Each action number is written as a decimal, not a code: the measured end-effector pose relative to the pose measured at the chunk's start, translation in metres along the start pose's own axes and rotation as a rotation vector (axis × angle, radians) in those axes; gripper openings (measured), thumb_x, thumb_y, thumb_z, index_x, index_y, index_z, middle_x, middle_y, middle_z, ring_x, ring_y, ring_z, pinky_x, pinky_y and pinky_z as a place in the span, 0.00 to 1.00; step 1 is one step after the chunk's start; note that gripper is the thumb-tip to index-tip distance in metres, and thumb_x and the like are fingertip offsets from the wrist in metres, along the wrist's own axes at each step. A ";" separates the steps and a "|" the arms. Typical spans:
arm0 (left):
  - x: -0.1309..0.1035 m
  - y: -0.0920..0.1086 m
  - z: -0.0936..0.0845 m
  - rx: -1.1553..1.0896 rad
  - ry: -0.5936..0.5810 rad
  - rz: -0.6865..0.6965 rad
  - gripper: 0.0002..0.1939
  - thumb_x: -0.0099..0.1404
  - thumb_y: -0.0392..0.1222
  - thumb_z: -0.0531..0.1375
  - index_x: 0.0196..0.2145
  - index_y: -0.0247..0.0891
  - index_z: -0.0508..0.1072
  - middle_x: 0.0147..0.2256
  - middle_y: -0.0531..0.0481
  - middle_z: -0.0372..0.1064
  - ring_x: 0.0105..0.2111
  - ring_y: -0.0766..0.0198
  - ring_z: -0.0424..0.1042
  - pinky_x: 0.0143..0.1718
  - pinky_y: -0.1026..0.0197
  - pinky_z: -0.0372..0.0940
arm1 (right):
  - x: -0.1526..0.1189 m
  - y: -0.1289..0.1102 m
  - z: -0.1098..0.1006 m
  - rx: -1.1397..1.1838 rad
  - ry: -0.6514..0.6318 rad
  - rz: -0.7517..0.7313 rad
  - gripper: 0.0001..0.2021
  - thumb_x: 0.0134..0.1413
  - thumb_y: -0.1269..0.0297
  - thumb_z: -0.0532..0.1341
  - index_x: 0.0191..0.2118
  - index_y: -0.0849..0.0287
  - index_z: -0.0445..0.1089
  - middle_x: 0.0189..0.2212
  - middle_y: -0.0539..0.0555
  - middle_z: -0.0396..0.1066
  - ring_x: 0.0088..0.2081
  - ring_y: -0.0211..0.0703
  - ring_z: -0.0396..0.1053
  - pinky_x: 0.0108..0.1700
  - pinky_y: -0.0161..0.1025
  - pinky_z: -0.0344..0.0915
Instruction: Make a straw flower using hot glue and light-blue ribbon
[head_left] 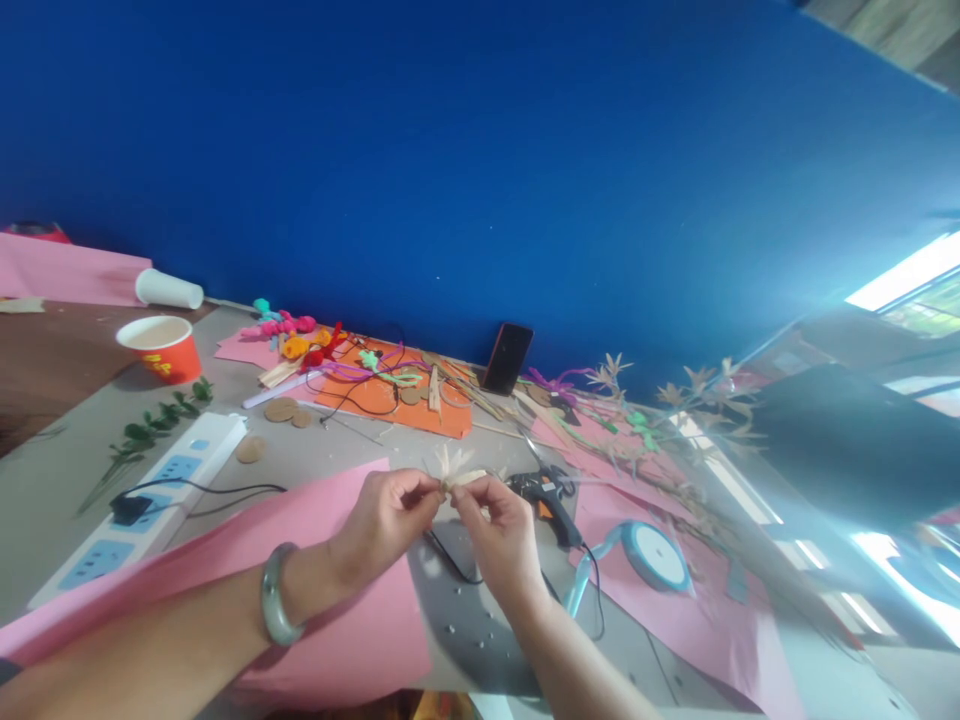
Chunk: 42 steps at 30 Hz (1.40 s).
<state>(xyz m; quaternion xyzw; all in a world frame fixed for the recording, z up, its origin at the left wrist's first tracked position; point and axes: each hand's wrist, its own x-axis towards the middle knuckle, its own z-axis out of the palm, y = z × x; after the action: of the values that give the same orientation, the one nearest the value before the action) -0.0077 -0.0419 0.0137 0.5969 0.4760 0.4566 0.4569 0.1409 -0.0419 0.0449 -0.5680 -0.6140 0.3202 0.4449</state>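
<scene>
A pale, dry-looking flower (452,463) with thin pointed petals stands up between my fingertips. My left hand (394,515), below which a pale green bangle (278,594) circles the wrist, pinches the flower's base. Opposite it, my right hand (504,530) pinches the same base with thumb and index finger. The fingertips hide whatever lies at the base. Just right of my right hand, a black hot glue gun (551,503) lies on the table with its cord trailing toward me. Pink paper (337,640) spreads under my left forearm.
A power strip (217,430) with a plug, a green leafy sprig (146,435) and a red paper cup (176,360) are at left. A phone (508,358) leans against the blue wall. Coloured pipe cleaners (367,370) lie at the back, a light blue ribbon roll (656,556) at right.
</scene>
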 end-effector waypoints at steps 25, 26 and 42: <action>0.000 0.000 -0.003 0.156 0.067 0.137 0.11 0.63 0.41 0.55 0.26 0.35 0.73 0.23 0.52 0.69 0.24 0.67 0.63 0.24 0.67 0.55 | -0.004 0.003 0.016 0.040 0.052 -0.011 0.09 0.52 0.62 0.62 0.24 0.59 0.73 0.21 0.51 0.73 0.26 0.41 0.68 0.32 0.36 0.64; 0.000 0.000 -0.003 0.156 0.068 0.138 0.11 0.63 0.41 0.55 0.26 0.35 0.73 0.23 0.52 0.69 0.24 0.67 0.63 0.24 0.67 0.55 | -0.005 0.004 0.016 0.049 0.052 -0.011 0.09 0.52 0.62 0.62 0.24 0.59 0.73 0.22 0.51 0.73 0.26 0.41 0.69 0.32 0.36 0.64; -0.004 -0.003 0.001 0.152 0.095 0.113 0.12 0.64 0.42 0.55 0.27 0.35 0.72 0.23 0.52 0.67 0.24 0.68 0.63 0.25 0.67 0.57 | -0.008 0.006 0.022 0.119 0.079 -0.022 0.10 0.54 0.60 0.62 0.25 0.59 0.72 0.23 0.52 0.73 0.27 0.41 0.69 0.31 0.37 0.65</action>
<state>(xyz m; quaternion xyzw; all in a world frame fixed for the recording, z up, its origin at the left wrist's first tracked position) -0.0079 -0.0453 0.0103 0.6335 0.4956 0.4721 0.3608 0.1232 -0.0466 0.0296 -0.5461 -0.5819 0.3283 0.5053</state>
